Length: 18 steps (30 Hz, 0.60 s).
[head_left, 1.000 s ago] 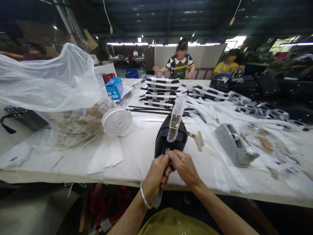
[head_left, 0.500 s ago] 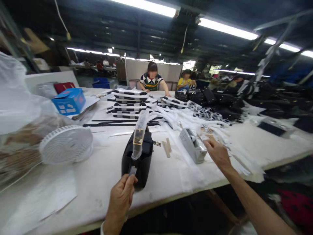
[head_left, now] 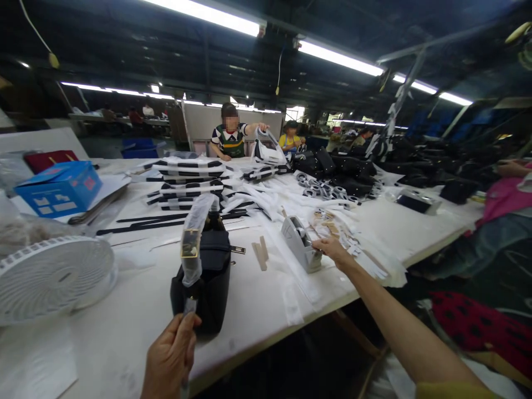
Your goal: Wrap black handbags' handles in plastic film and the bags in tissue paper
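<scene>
A black handbag stands on the white table in front of me. Its handle rises in clear plastic wrap with a gold buckle on it. At the bag's near end my left hand pinches a plastic-wrapped strap end between thumb and fingers. My right hand reaches to the front end of a grey tape dispenser, fingers pinched together at its edge. Any tape between those fingers is too small to make out.
A white fan and a blue box stand left. Beige strips lie between bag and dispenser. Wrapped straps are stacked behind, with black bags further right. A co-worker across the table holds a white-wrapped item.
The view has swung to the right. My right hand has come closer against the dispenser's front edge. The left hand keeps its pinch on the strap end. The co-worker opposite has lifted a white-wrapped item.
</scene>
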Tool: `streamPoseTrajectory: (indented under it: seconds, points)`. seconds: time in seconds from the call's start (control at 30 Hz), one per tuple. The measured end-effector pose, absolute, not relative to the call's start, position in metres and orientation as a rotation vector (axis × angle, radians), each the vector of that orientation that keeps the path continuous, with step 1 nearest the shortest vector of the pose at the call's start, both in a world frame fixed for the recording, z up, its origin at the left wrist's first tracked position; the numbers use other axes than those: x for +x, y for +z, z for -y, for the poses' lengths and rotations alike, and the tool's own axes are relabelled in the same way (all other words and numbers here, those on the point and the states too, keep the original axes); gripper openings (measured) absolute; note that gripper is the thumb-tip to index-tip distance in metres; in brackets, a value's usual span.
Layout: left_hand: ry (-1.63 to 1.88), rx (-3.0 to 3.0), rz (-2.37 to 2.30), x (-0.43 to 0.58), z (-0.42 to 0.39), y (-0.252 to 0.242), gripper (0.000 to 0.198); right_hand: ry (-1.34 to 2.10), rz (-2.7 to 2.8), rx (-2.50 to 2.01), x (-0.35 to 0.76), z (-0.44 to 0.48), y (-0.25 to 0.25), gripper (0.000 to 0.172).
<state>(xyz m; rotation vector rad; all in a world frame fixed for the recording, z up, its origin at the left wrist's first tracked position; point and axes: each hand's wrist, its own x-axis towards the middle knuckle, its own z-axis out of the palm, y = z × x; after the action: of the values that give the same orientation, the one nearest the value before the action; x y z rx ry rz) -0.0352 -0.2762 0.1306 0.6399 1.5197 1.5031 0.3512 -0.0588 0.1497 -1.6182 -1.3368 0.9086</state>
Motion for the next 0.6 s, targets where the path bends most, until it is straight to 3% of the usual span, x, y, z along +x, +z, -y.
streamPoseTrajectory:
  seconds: [0.23,0.6]
  points:
    - [1.514,0.661,-1.531,-0.033,0.278,0.137,0.06,0.78,1.222,-1.531,0.352,0.087,0.159,0.028]
    - [1.514,0.67,-1.45,-0.031,0.279,0.138,0.056,0.789,1.259,-1.846,0.364,0.112,0.129,0.022]
